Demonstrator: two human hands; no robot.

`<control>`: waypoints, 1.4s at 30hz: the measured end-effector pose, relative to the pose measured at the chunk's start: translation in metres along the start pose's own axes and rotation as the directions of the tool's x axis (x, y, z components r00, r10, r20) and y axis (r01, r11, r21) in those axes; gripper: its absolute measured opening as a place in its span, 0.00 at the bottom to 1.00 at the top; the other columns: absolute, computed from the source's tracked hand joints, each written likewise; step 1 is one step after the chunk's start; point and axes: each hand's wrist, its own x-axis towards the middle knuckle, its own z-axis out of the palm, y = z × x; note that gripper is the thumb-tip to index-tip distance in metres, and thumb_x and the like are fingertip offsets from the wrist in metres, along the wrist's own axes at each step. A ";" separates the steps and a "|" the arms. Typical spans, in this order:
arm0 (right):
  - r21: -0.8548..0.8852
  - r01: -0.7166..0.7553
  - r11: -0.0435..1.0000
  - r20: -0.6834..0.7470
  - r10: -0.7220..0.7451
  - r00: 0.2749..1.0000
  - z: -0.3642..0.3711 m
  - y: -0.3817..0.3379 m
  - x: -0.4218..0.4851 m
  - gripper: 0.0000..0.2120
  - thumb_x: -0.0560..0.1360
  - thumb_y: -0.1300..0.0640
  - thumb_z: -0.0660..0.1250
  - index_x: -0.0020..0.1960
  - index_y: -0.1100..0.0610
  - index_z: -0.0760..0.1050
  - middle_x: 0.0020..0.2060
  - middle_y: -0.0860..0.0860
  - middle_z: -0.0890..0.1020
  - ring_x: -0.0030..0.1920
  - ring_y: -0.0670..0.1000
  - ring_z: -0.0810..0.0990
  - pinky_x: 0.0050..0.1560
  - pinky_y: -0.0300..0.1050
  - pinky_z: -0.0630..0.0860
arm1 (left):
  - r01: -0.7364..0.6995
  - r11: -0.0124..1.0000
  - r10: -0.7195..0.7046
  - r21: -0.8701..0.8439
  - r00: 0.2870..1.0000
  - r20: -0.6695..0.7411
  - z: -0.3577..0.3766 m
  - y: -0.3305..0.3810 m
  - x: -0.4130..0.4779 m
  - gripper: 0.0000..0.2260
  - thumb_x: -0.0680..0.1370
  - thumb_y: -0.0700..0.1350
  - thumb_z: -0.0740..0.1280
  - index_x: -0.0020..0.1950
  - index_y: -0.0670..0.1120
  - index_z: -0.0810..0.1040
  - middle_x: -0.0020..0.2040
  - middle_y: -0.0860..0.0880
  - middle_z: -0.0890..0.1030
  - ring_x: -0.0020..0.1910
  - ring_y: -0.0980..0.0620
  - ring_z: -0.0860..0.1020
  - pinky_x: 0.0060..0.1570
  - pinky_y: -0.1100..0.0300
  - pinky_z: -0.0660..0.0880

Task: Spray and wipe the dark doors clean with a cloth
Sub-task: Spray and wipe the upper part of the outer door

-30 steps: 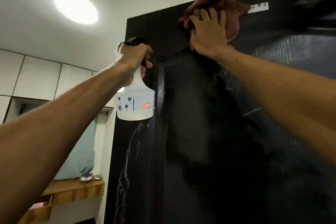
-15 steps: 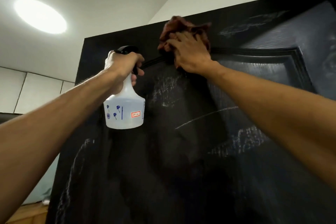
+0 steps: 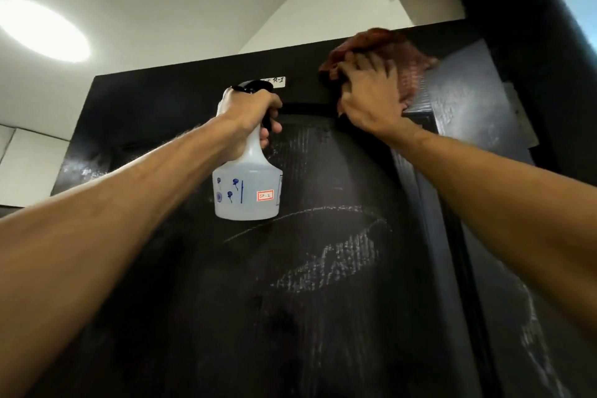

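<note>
A tall dark door (image 3: 323, 284) fills the view, streaked with pale wet spray marks. My left hand (image 3: 248, 113) grips the neck and black trigger head of a translucent white spray bottle (image 3: 247, 187), held upright close to the door's upper panel. My right hand (image 3: 368, 97) presses a reddish-brown cloth (image 3: 407, 61) flat against the door's top right corner, fingers spread over it. A small white label (image 3: 278, 81) sits on the door just above the bottle.
A round ceiling light (image 3: 38, 29) glows at upper left. White cabinets (image 3: 22, 165) stand at far left. The white ceiling and wall (image 3: 323, 16) rise above the door. A dark frame edge (image 3: 517, 10) runs along the right.
My right hand has slid the cloth to the right along the door's top edge. My head has turned, shifting the door leftward in view. The bottle stays raised in my left hand.
</note>
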 end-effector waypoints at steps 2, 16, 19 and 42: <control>0.019 0.213 0.977 0.080 -0.214 0.973 0.000 0.006 -0.006 0.23 0.79 0.53 0.58 0.74 0.48 0.70 0.75 0.52 0.68 0.76 0.57 0.63 0.75 0.60 0.55 | -0.011 1.000 0.010 0.016 1.000 0.020 0.018 0.007 -0.001 0.08 0.79 0.47 0.70 0.43 0.44 0.81 0.38 0.43 0.84 0.22 0.55 0.70 0.24 0.62 0.71; -0.036 -0.149 0.988 -0.058 0.147 0.987 -0.032 0.112 -0.016 0.23 0.78 0.56 0.58 0.73 0.50 0.70 0.73 0.54 0.70 0.74 0.59 0.64 0.73 0.61 0.58 | -0.044 0.998 0.047 -0.035 0.992 0.118 0.090 0.040 -0.017 0.08 0.80 0.46 0.68 0.44 0.44 0.79 0.39 0.43 0.83 0.23 0.55 0.71 0.26 0.61 0.72; -0.042 -0.245 0.969 -0.048 0.243 0.969 -0.035 0.110 -0.021 0.26 0.76 0.54 0.57 0.73 0.51 0.70 0.74 0.56 0.68 0.75 0.61 0.61 0.75 0.62 0.52 | -0.020 0.995 0.032 -0.099 0.992 0.119 0.097 0.042 -0.017 0.07 0.80 0.46 0.69 0.45 0.43 0.81 0.40 0.42 0.84 0.23 0.56 0.72 0.27 0.61 0.73; 0.051 0.125 0.991 0.081 -0.128 0.988 0.026 -0.051 -0.001 0.25 0.75 0.50 0.57 0.72 0.45 0.70 0.75 0.53 0.67 0.77 0.60 0.59 0.76 0.64 0.48 | 0.021 0.999 -0.021 0.033 1.000 0.010 -0.024 0.003 -0.007 0.09 0.78 0.45 0.70 0.39 0.43 0.79 0.39 0.40 0.84 0.21 0.55 0.68 0.24 0.63 0.70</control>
